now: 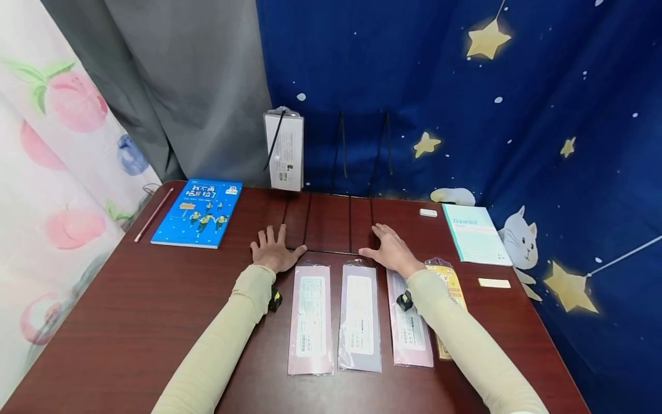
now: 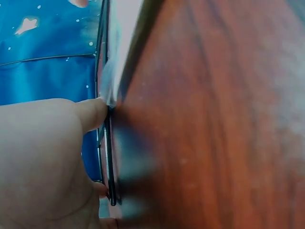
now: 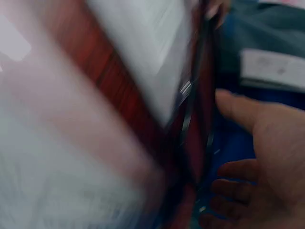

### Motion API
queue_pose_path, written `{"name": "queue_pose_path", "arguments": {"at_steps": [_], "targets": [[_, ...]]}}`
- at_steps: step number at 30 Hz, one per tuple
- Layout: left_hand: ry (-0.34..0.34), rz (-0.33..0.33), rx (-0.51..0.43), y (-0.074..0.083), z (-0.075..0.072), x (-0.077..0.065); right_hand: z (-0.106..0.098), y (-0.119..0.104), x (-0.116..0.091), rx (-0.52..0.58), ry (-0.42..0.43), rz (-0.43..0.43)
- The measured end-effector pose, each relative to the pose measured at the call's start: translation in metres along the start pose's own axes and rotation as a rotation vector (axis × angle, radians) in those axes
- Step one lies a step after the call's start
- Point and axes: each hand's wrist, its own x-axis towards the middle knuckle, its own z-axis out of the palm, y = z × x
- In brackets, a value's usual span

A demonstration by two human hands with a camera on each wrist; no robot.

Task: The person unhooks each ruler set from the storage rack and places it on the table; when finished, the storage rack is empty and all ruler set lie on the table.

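Note:
A black wire rack (image 1: 350,224) stands at the back of the table, its base wires lying on the wood and its hooks rising before the curtain. From the left hook hangs a flat white-backed package (image 1: 292,149). My left hand (image 1: 273,251) rests at the rack's left side, fingers spread, thumb (image 2: 93,114) at the black base wire. On the other side my right hand (image 1: 393,251) has its fingers extended, thumb pointing at the front wire. Below the hands lie a pink package (image 1: 312,316), a grey package (image 1: 360,316) and another pink package (image 1: 411,339), partly under my right wrist.
A yellow package (image 1: 449,282) lies partly behind my right sleeve. To the left are a blue book (image 1: 199,215) and a pink pencil (image 1: 154,215). At right are a Gambit notebook (image 1: 477,236), a white eraser (image 1: 428,213) and a pale strip (image 1: 493,283). Curtains hang behind the table.

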Motion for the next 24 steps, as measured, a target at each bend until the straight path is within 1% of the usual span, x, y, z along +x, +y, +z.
{"name": "queue_pose_path", "arguments": {"at_steps": [3, 6, 8, 9, 11, 13, 16, 19, 20, 22, 24], "targets": [[-0.011, 0.003, -0.005, 0.001, 0.0, 0.002, 0.003, 0.012, 0.012, -0.042, -0.058, -0.006], [-0.035, 0.001, 0.007, 0.0, 0.001, 0.009, 0.007, 0.017, 0.018, -0.055, -0.092, -0.003], [-0.041, 0.001, -0.004, -0.001, 0.002, 0.015, 0.008, 0.019, 0.02, -0.067, -0.108, 0.009], [-0.038, 0.003, -0.02, -0.001, 0.001, 0.018, 0.009, 0.02, 0.02, -0.074, -0.11, 0.016], [-0.006, 0.016, -0.067, 0.0, -0.004, 0.018, 0.01, 0.022, 0.019, -0.088, -0.111, 0.031], [0.057, 0.044, -0.137, 0.0, -0.013, 0.02, 0.01, 0.024, 0.018, -0.094, -0.109, 0.045], [0.204, 0.097, -0.247, -0.002, -0.035, 0.024, 0.009, 0.026, 0.016, -0.091, -0.108, 0.057], [0.347, 0.147, -0.391, -0.009, -0.06, 0.038, 0.008, 0.025, 0.015, -0.094, -0.112, 0.073], [0.389, 0.161, -0.455, -0.012, -0.07, 0.043, 0.008, 0.023, 0.016, -0.101, -0.111, 0.071], [0.463, 0.178, -0.57, -0.019, -0.09, 0.054, 0.007, 0.02, 0.018, -0.117, -0.109, 0.062], [0.522, 0.186, -0.645, -0.026, -0.109, 0.063, 0.006, 0.017, 0.02, -0.139, -0.106, 0.046]]}}
